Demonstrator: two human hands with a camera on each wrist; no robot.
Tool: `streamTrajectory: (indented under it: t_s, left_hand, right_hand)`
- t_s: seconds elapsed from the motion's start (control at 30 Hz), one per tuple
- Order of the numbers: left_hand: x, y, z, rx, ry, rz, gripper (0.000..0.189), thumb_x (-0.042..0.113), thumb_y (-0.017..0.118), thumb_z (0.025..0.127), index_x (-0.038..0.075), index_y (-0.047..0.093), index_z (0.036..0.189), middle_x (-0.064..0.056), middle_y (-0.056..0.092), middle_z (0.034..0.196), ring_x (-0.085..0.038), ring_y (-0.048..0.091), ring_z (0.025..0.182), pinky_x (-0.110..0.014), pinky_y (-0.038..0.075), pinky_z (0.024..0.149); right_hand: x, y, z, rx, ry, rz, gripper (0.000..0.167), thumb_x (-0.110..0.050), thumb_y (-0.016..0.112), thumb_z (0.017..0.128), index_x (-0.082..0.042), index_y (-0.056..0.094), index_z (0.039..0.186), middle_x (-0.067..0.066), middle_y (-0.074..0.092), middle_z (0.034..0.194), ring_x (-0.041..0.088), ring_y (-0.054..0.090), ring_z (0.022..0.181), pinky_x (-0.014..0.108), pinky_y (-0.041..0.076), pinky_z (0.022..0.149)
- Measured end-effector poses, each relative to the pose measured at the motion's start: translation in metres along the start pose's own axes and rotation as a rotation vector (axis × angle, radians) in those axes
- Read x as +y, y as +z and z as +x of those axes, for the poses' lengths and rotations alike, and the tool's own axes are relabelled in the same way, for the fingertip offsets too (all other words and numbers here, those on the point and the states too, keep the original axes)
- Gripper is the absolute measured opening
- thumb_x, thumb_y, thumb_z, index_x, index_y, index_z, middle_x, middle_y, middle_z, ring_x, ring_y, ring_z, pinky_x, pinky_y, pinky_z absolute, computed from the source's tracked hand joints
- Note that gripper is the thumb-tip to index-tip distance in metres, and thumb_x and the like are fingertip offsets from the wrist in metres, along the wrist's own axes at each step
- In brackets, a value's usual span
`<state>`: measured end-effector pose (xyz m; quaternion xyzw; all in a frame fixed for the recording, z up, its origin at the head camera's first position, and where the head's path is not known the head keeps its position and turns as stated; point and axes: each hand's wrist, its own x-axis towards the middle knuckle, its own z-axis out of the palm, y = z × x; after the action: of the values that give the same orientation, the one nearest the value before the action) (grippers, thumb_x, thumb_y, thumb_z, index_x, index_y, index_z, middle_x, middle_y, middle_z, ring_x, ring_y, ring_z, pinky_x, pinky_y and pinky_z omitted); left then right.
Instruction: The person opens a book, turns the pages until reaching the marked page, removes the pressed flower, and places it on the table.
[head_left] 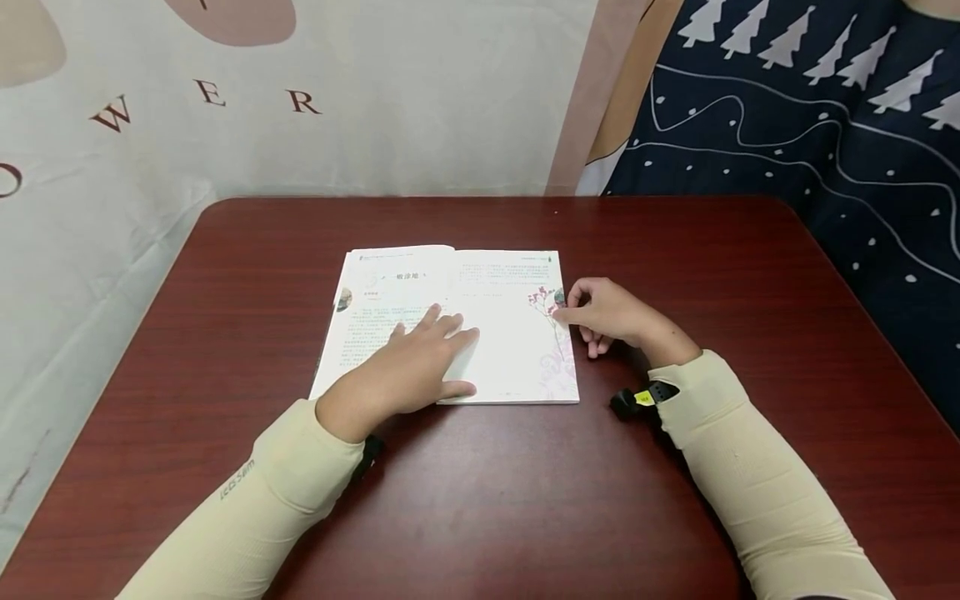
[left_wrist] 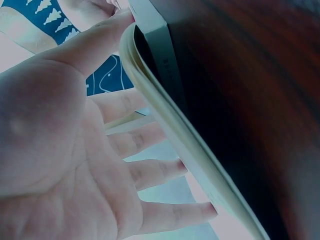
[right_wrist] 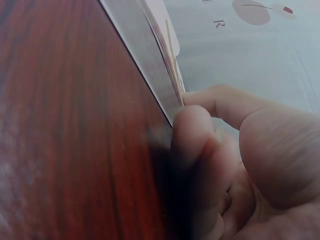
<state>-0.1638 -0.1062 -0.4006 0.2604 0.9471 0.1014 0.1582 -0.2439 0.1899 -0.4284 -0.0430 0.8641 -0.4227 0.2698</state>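
An open book with printed text lies on the table, a pink flowering-branch drawing on its right page. My left hand rests over the lower middle of the book, fingers spread and straight. In the left wrist view, the palm faces the curved lower edge of the pages, the thumb reaching toward the book's spine. At the right edge, my right hand pinches the page edge between thumb and curled index finger. The right wrist view shows the thumb on the page side and the index fingertip against the page block.
The book sits mid-table on a dark red-brown wood table. Behind it hang a pale cloth with letters and a navy cloth with white trees. A black wrist strap device sticks out below the right cuff.
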Motion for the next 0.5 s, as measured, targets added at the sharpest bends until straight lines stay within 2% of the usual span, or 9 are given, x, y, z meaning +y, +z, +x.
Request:
streamTrajectory:
  t_s: [0.13,0.5]
  left_hand:
    - [0.0000,-0.0003,0.0006,0.002,0.002,-0.005,0.075,0.046,0.070,0.091,0.015,0.042,0.153,-0.014,0.035,0.161,-0.041,0.018,0.153,-0.073,0.027,0.111]
    - [-0.0016,0.0015,0.0017,0.008,0.002,-0.006,0.075,0.047,0.071,0.091,0.015,0.043,0.152,-0.014,0.035,0.161,-0.041,0.018,0.154,-0.074,0.027,0.110]
  right_hand:
    - [-0.0012,-0.0002,-0.0006,0.006,0.002,0.000,0.032,-0.029,0.067,0.095,-0.005,0.049,0.103,0.007,0.052,0.054,0.021,0.062,0.041,0.032,0.053,0.044]
    - [0.0030,-0.0009,0.0023,-0.021,0.002,0.061,0.029,-0.024,0.065,0.097,-0.001,0.049,0.103,0.006,0.052,0.055,0.017,0.061,0.041,0.030,0.053,0.043]
